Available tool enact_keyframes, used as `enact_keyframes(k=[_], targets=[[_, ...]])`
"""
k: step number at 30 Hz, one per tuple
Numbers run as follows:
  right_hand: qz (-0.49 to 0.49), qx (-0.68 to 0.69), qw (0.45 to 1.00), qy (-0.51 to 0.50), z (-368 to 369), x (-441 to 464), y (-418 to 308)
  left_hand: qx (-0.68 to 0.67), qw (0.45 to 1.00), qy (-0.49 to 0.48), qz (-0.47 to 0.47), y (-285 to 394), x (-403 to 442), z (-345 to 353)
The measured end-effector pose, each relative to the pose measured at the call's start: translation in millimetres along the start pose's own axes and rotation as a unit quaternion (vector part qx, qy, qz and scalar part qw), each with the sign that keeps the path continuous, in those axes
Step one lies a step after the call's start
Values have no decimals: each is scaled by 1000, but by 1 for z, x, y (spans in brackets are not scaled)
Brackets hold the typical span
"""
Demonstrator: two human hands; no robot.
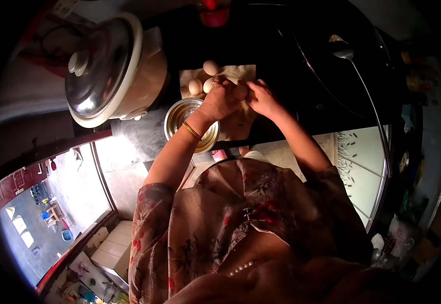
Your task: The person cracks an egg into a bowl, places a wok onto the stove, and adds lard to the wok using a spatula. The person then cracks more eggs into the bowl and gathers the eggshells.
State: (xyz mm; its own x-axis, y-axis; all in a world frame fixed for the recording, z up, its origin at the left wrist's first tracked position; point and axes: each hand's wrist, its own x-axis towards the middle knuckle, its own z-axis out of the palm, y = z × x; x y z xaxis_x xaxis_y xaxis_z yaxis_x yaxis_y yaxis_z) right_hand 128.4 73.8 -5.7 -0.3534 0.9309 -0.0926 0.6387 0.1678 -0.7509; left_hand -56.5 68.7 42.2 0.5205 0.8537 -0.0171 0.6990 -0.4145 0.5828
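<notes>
My left hand [222, 100], with a gold bangle at its wrist, is closed, fingers curled. Close on its right, my right hand [262, 99] has its fingers bent inward. Between them shows a rounded brownish egg [239, 92], dim and partly covered by fingers. Beneath both hands lies a crumpled beige cloth [239, 124]. Loose on it near the left hand are a pale egg [211, 67], a second egg [195, 86] and a third egg [208, 85], partly hidden by the hand. A shiny metal bowl [169, 124] stands below the left forearm, its right side covered.
A large cream pot [149, 66] with a glass lid stands at left. A long-handled metal ladle [366, 86] lies at right across the dark counter. Toward the back is a red container [214, 16]. Bottles and bags crowd the far right; a bright doorway opens at lower left.
</notes>
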Motion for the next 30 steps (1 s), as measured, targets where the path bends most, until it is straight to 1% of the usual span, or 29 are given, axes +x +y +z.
enact_keyframes(k=[1,2,4,5,6,7,8,9,11,12,13,14,15,16,17,18,19,21,22,23,25,26,27,29,30], targets=[[-12,-32,999,-9,-2,0,-1,1,999,25,23,-4,-3,2],[-23,-32,999,24,0,-1,1,1,998,49,47,-7,-5,3],[-44,-29,995,88,4,-4,4,-7,997,77,13,-1,-13,-2],[-42,15,995,87,4,-4,6,-11,996,92,-5,0,-17,-5],[-40,60,994,84,0,-3,1,-141,985,88,-52,-3,-22,-5],[-36,104,991,81,-4,-3,-4,-269,955,82,-97,-9,-29,-3],[13,127,990,67,-8,-5,-10,-392,906,75,-141,-13,-36,-3],[3,131,987,92,-6,-5,-6,-461,869,89,-156,-10,-42,-8],[23,226,970,81,-2,-10,-3,-579,787,92,-192,-7,-57,-23],[47,261,963,52,-3,-14,-14,-632,742,81,-207,3,-67,-36],[71,294,953,21,-8,-20,-32,-686,682,123,-222,5,-77,-36],[94,327,940,-9,-10,-26,-48,-737,632,121,-207,3,-89,-32],[53,303,951,-12,-4,-30,-59,-784,579,119,-191,-3,-99,-22],[38,309,950,-27,0,-32,-74,-811,544,107,-188,-5,-106,-19],[24,315,948,-42,5,-35,-88,-792,545,126,-243,-2,-115,-14],[4,297,954,-45,11,-37,-99,-804,519,137,-256,-2,-124,-9],[-36,281,958,-34,21,-40,-103,-815,493,146,-268,-2,-130,-4],[-59,270,961,-28,29,-43,-118,-840,486,130,-202,-7,-141,4],[-85,260,962,-9,30,-44,-126,-842,473,144,-216,-8,-147,9],[-85,262,961,9,28,-46,-135,-844,459,156,-231,-10,-153,13],[-181,200,953,137,22,-45,-152,-847,440,182,-236,-12,-160,16],[-169,263,941,130,21,-46,-155,-848,432,193,-239,-12,-162,17],[-222,229,930,183,25,-43,-155,-846,429,201,-245,-11,-164,16],[-194,319,908,191,52,-42,-152,-841,425,215,-258,-4,-163,13],[-202,243,930,186,69,-39,-141,-835,433,220,-258,-1,-160,13]])
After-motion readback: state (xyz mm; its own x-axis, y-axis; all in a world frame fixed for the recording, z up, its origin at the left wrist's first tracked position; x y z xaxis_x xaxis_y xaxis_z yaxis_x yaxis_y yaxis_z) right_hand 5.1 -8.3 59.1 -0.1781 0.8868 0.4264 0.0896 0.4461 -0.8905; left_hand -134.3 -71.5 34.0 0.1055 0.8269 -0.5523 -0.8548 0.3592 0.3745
